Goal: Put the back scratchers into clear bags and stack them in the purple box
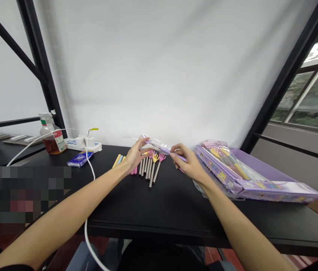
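Both of my hands are raised over the black table with a purple-handled back scratcher [164, 149] stretched between them. My right hand [187, 162] pinches its purple handle. Clear plastic bag [161, 143] film surrounds the metal shaft. The fingers of my left hand [136, 153] close on the film near the scratcher's far end, whose head is hard to make out. Below the hands lie several back scratcher heads on metal rods [153, 171], with pink and yellow claws. Yellow, blue and pink handles [117, 161] lie beside them, partly hidden by my left hand.
At the right, a purple patterned box [223, 176] holds bagged back scratchers [228, 160]. On the left are a bottle of brown liquid [52, 137], a white power strip [97, 146], a blue packet [80, 159] and a white cable [90, 169] crossing the table edge.
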